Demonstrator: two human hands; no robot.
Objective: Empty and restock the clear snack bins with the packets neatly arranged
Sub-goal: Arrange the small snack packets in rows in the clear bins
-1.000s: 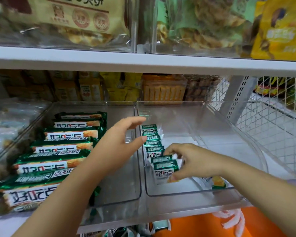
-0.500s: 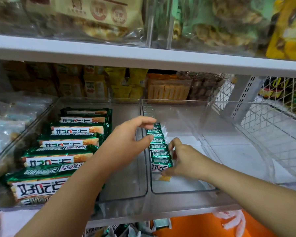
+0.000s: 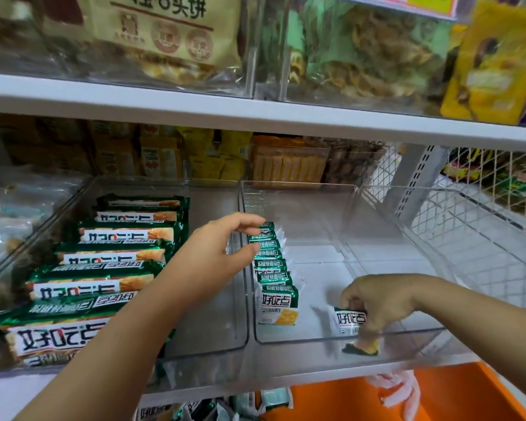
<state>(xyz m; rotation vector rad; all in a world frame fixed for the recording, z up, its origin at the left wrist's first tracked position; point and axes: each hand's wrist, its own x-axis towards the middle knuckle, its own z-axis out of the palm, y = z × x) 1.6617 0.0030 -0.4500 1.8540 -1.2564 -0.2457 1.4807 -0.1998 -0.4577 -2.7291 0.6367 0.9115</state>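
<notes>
Two clear bins side by side on mid shelf. Left bin (image 3: pixel 213 323): stack of long green packets (image 3: pixel 104 268) along its left side, overlapped front to back, print upside-down to cam; right part of that bin partly covered by the forearm. Right bin (image 3: pixel 316 208): row of small packets (image 3: pixel 271 268) standing on edge against its left wall, nearest one face-on, the far ones only top edges visible. Left hand (image 3: pixel 213 253) reaches over the wall between bins; grip loose and open, fingers relaxed, thumb and fingertips touching far end of the row. Right hand (image 3: pixel 377 302) low at front of right bin, grip closed round a single small packet (image 3: pixel 348 320) held apart from the row; fingers cover the packet's right side, its lower end shows smeared through the bin's front wall. Wire basket (image 3: pixel 483 238) to the right. Upper shelf (image 3: pixel 255 117) bags blurred, labels hard to read. Orange crate (image 3: pixel 346 399) below, cut off by frame edge.
</notes>
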